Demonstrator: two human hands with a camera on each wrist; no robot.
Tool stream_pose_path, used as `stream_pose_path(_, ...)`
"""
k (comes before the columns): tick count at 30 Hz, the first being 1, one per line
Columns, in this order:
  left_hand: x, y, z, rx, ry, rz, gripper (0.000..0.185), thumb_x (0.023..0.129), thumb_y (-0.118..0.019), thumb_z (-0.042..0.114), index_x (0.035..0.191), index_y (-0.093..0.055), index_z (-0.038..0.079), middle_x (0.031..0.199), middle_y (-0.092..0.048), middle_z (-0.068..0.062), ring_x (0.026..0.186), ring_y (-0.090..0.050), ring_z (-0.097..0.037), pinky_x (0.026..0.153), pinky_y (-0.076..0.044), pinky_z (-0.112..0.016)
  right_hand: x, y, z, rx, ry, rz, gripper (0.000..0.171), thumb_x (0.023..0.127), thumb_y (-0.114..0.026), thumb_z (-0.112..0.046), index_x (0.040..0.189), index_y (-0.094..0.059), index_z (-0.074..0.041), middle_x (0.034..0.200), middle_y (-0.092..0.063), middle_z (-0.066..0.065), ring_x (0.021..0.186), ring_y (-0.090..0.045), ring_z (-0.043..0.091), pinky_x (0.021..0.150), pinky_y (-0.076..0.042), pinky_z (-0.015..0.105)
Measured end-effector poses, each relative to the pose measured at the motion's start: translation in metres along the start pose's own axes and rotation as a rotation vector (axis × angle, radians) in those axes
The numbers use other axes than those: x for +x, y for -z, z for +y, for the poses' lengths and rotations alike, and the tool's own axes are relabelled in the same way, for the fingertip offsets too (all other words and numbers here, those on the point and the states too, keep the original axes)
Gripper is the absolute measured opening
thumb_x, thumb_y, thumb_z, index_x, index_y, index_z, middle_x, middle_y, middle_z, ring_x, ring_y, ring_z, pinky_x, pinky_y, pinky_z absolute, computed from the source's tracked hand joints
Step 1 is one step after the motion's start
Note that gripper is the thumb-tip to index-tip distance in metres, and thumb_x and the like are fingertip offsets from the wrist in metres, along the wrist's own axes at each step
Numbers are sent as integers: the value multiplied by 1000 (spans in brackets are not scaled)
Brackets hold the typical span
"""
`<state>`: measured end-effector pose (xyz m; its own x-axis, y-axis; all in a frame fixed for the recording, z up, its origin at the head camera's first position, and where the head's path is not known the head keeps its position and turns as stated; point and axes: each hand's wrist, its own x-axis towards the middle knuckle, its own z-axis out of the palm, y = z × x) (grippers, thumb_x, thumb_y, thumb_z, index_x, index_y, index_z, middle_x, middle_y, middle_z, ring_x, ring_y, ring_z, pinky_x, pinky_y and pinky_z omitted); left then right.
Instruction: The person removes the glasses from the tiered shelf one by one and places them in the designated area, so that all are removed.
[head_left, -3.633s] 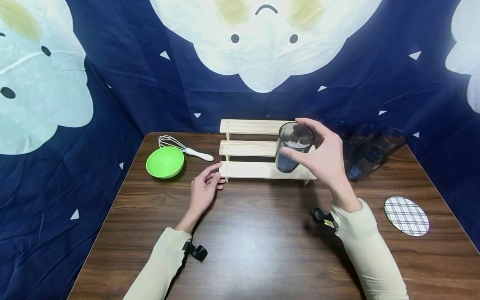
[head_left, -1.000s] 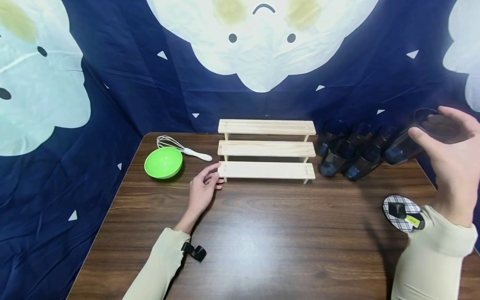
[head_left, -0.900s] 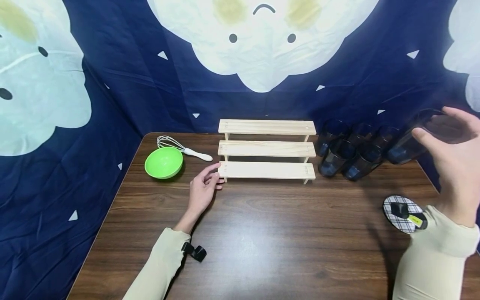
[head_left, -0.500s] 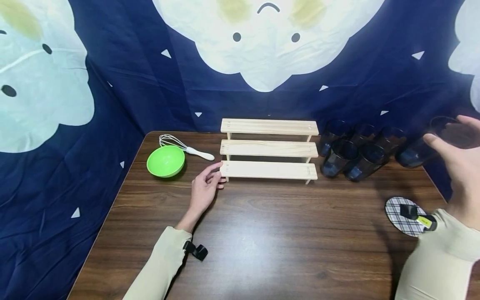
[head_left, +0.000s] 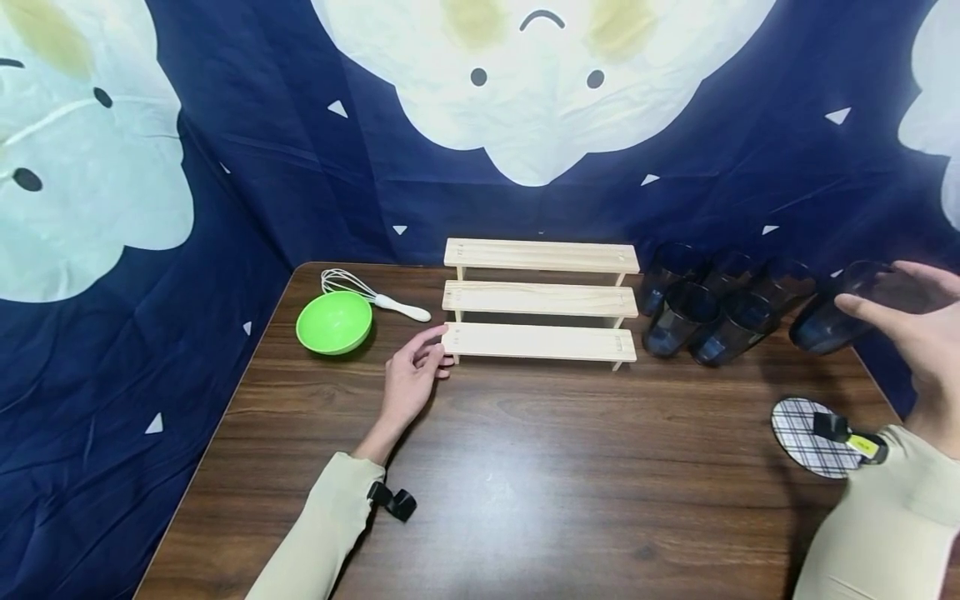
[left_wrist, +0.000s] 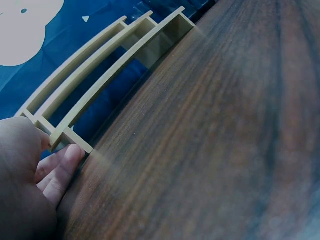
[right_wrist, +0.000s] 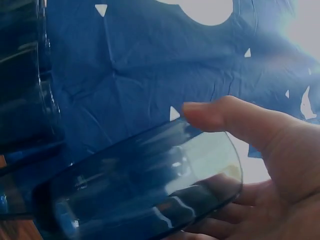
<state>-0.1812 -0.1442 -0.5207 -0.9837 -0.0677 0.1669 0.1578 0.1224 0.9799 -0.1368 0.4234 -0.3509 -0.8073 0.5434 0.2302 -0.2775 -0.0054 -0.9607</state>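
The dark wood-grain bench (head_left: 525, 467) fills the lower half of the head view, backed by a navy cloth printed with pale cloud faces (head_left: 247, 183). At upper centre stands the pale three-step wooden rack (head_left: 540, 300), and all three steps are bare now; a few seconds ago you had the tumbler over its right end.

Right of the rack, a cluster of dark blue translucent tumblers (head_left: 712, 300) stands packed close together. You have carried the dark blue translucent tumbler (head_left: 832, 321) away from the rack to the far right of the frame, and over the last second it has sunk lower, tilted, just beside that cluster. Your right hand (head_left: 918, 325) grips it with thumb and fingers curled round the rim end; the right wrist view shows the tumbler (right_wrist: 145, 185) lying across your fingers (right_wrist: 235, 210). Judging from this, you are bringing it down to join the group, so the rack is being emptied rather than filled.

Your left hand (head_left: 411, 379) has not moved: its relaxed fingers rest against the left end of the lowest step, holding nothing, which steadies the rack.

At left sits a lime-green plastic bowl (head_left: 333, 322), and behind it a white-handled wire whisk (head_left: 371, 293). At lower right a round plaid coaster (head_left: 806, 425) lies flat.
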Motion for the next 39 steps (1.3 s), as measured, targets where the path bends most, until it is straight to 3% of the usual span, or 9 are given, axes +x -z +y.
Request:
stream_pose_path(11,-1,1,-1,-3,7,1,35,110,-64,-3,144,-73,2,106,-78,-32,98,-81,-46,73,-71,-24,9,20,9,-559,-85,-237,56,88,-86,9,113,-63,-36,87,-69,-38,81,-64,-19,70,-50,-4)
stream_pose_path(15,-2,1,0,1,14,6,35,110,-64,-2,144,-73,3,106,-78,-32,98,-81,-46,72,-71,-23,11,24,15,-799,-95,-256,44,93,-88,-9,128,-63,-20,99,-67,-31,85,-49,-24,78,-45,-3)
stream_pose_path(19,-2,1,0,2,12,5,35,110,-64,-2,144,-73,2,107,-79,-32,98,-81,-45,72,-71,-24,14,28,18,-977,-91,-270,74,94,-90,-25,149,-53,7,114,-57,-17,93,-39,-16,76,-38,0)
stream_pose_path(22,-2,1,0,-1,12,5,35,110,-64,-3,144,-73,2,107,-79,-32,98,-81,-46,72,-71,-24,17,30,22,-997,-92,-300,79,94,-91,-26,149,-50,11,115,-55,-14,98,-46,-4,75,-36,1)
stream_pose_path(26,-2,2,0,-2,12,4,35,110,-64,-3,144,-73,2,107,-78,-32,98,-81,-47,73,-72,-24,18,31,26,-1040,-104,-350,83,97,-88,-28,153,-43,15,144,-55,25,123,-51,35,103,-43,17)
stream_pose_path(28,-2,2,0,-7,11,4,35,110,-64,-3,144,-73,2,106,-78,-32,98,-81,-47,73,-72,-24,19,31,29,-1042,-118,-371,86,98,-86,-29,156,-40,15,154,-42,38,126,-43,49,101,-43,22)
stream_pose_path(33,-2,1,2,-3,16,5,35,110,-64,-2,144,-73,2,106,-78,-32,98,-81,-47,72,-71,-24,20,28,33,-1025,-170,-382,91,99,-87,-31,158,-36,16,159,-39,39,125,-41,48,95,-45,29)
stream_pose_path(35,-2,1,3,-3,16,4,35,110,-64,-2,144,-73,2,106,-78,-32,98,-81,-46,72,-71,-23,20,27,34,-1027,-175,-402,92,100,-85,-32,158,-35,17,163,-36,43,133,-39,54,109,-49,48)
stream_pose_path(39,-1,0,4,-6,15,0,35,110,-64,-3,144,-72,2,105,-78,-33,98,-81,-46,72,-71,-23,21,25,33,-1035,-175,-457,91,101,-82,-33,158,-33,19,165,-27,50,144,-31,64,119,-34,83)
